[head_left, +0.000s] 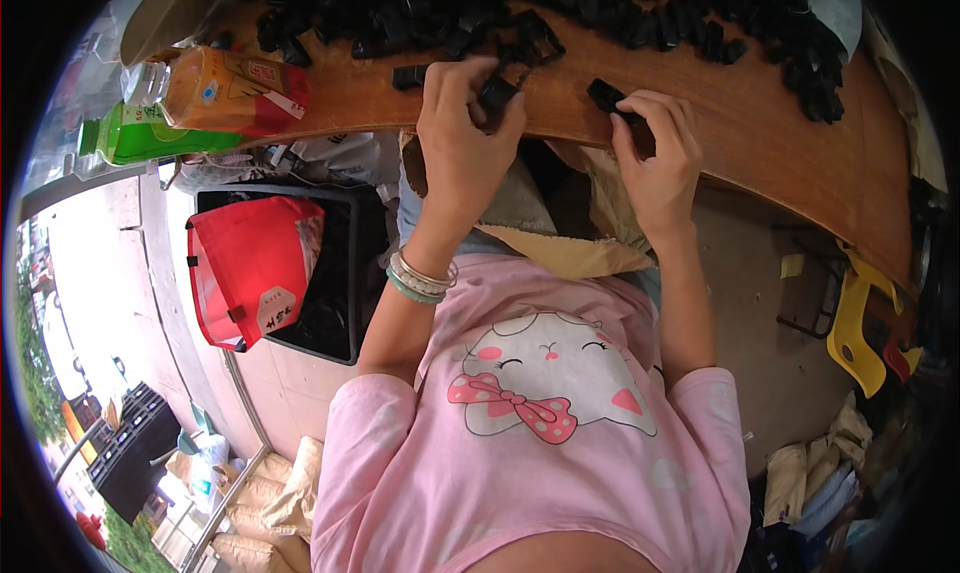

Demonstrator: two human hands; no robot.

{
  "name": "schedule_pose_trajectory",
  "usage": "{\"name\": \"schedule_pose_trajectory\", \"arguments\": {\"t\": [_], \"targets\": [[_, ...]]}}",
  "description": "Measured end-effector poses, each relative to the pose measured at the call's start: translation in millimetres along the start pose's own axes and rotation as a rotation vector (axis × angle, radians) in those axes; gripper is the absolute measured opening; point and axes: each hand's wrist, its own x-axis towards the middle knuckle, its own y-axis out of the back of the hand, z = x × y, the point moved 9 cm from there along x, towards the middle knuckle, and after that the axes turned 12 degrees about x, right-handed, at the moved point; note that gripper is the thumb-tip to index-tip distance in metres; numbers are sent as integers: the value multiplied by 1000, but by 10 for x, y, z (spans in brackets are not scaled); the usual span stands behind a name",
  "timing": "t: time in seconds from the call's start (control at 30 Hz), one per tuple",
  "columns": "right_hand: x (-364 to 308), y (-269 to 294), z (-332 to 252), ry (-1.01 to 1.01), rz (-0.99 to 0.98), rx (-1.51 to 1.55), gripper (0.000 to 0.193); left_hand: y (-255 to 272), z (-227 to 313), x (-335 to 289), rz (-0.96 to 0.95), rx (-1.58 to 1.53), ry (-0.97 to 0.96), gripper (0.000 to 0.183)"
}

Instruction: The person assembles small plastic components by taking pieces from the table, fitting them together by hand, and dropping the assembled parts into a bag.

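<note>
My left hand (462,163), with bracelets at the wrist, is closed on a small black plastic piece (497,94) at the near edge of the brown wooden table (560,108). To its right, my right hand (666,163) pinches another small black plastic piece (605,95) between thumb and fingers. The two pieces are apart. Just left of my left fingers lies a short black block (408,77). Beyond my hands spreads a heap of black plastic parts (410,18), too jumbled to tell apart. An open black frame-shaped part (540,35) lies at its near side.
At the table's left lie an orange drink bottle (235,91) and a green bottle (150,138). Below stands a black bin (345,273) with a red bag (255,268) in it. An open cardboard box (560,248) sits between me and the table. A yellow plastic piece (855,323) is at right.
</note>
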Motion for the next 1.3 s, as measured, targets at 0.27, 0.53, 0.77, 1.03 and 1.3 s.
{"name": "schedule_pose_trajectory", "arguments": {"t": [0.27,0.53,0.77,1.03,1.3], "targets": [[137,49,-307,115,59,482,24,-187,-2,-119,-398,-563,250,31],[108,-44,-195,-48,-11,595,18,-306,63,-190,-647,-788,394,33],[-9,-156,-146,-211,-2,739,25,-266,196,-158,-553,-757,254,30],[-171,-318,12,-516,94,960,30,-154,361,-170,-393,-454,27,36],[-99,-308,-120,-351,-399,577,26,-66,52,338,-83,88,-116,26]]}}
